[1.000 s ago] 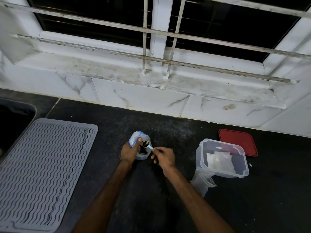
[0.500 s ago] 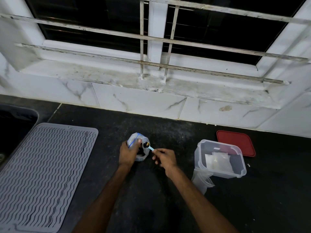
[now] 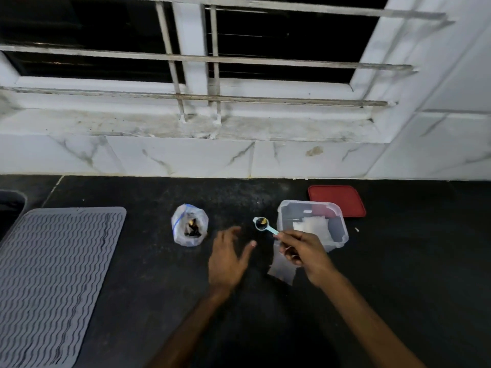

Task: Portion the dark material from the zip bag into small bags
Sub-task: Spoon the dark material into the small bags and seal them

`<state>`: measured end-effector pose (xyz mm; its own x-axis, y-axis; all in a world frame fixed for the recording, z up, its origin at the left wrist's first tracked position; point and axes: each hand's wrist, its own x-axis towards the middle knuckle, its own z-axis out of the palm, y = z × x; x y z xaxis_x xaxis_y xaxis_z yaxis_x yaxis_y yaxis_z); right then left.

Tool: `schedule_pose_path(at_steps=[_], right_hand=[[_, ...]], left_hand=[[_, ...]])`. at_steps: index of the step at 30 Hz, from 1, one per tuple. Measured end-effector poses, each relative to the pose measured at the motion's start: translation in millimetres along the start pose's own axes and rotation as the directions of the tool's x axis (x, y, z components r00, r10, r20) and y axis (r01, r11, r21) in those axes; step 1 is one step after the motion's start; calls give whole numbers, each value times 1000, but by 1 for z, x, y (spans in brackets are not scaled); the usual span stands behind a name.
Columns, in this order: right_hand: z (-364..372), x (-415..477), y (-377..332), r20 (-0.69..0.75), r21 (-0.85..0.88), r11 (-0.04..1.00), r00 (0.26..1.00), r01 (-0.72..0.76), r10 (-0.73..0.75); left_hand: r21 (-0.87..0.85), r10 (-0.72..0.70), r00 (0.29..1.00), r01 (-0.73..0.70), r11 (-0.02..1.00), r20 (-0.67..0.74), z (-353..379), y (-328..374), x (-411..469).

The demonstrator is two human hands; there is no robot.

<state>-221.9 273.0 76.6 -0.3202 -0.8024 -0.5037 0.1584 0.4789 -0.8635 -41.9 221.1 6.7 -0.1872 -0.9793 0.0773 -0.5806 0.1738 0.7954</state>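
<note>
Zip bag [image 3: 189, 225] stands open on the counter, left of both hands. Right hand [image 3: 305, 251] pinches a loaded scoop [image 3: 261, 224]; left hand [image 3: 228, 257] hovers spread, empty. Keep that scoop level, steady a small bag [image 3: 282, 266] first, then tip.

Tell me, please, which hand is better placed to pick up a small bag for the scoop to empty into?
The left hand: it is open and empty, while the right hand holds the loaded scoop; a small bag lies between them.
</note>
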Motion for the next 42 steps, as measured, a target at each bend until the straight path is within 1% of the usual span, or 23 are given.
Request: schedule_pose_path(at_steps=[2,3,5,9,12,14,16,18,19,20,21,22,23,24,26,27,28,30,33,35,37,40,42], right_hand=[[-33,-11,9,-49,-4,1000,999,7,-7],[-45,-16,14,-58,-16,1000,998,13,-14],[-62,-23,24,-65,-61,998,998,18,-22],[-80,-24,41,-94,-97,995,995,28,-37],[-82,-19,47,-53,-116,992,997,55,-62],[-82,-11,52,-28,-201,975,994,99,-106],[-83,-4,56,6,-344,924,985,165,-174],[-84,0,56,72,-483,837,964,258,-256],[-85,1,57,110,-579,748,940,324,-322],[-87,0,57,163,-694,602,901,395,-403],[-89,-2,58,218,-792,423,851,440,-477],[-92,-3,60,275,-846,260,799,465,-535],[-94,-4,60,324,-862,146,750,485,-577],[-97,-4,62,362,-857,81,708,508,-606],[-101,-5,64,408,-821,31,624,571,-667],[-102,-5,66,404,-806,38,596,591,-693],[-103,-4,68,384,-793,79,596,604,-705],[-103,-3,71,301,-770,235,662,593,-686],[-102,3,78,155,-733,443,760,517,-631],[-103,7,79,73,-637,602,814,482,-576],[-103,9,79,22,-527,719,853,453,-521],[-102,4,75,-29,-396,814,880,425,-473],[-102,0,72,-52,-340,847,891,409,-452]], left_hand=[[90,-22,990,9,996,141,24,16,-18],[96,-47,983,30,995,180,35,21,-25],[77,-102,973,88,993,209,50,30,-35],[71,-187,962,176,982,198,70,42,-44],[93,-192,967,179,980,170,79,50,-50],[97,-200,969,188,977,146,84,53,-51],[94,-223,968,213,973,112,89,57,-53],[102,-250,965,241,965,82,92,62,-55],[106,-261,963,253,962,71,95,63,-55],[103,-277,959,271,957,56,97,63,-57],[95,-294,955,289,953,46,98,64,-57],[89,-310,950,306,948,34,99,66,-58],[86,-318,948,314,945,28,99,66,-59],[86,-316,948,313,946,26,100,66,-59],[96,-306,952,302,948,28,99,66,-62],[107,-302,953,297,949,29,98,66,-63],[115,-297,955,292,950,27,97,66,-65],[122,-288,957,284,951,19,95,66,-68],[130,-277,961,273,953,10,92,65,-71],[143,-272,962,268,953,6,91,63,-72],[152,-261,965,257,954,2,91,62,-72],[150,-257,966,253,956,7,90,62,-72],[152,-251,968,245,957,18,90,61,-71]])
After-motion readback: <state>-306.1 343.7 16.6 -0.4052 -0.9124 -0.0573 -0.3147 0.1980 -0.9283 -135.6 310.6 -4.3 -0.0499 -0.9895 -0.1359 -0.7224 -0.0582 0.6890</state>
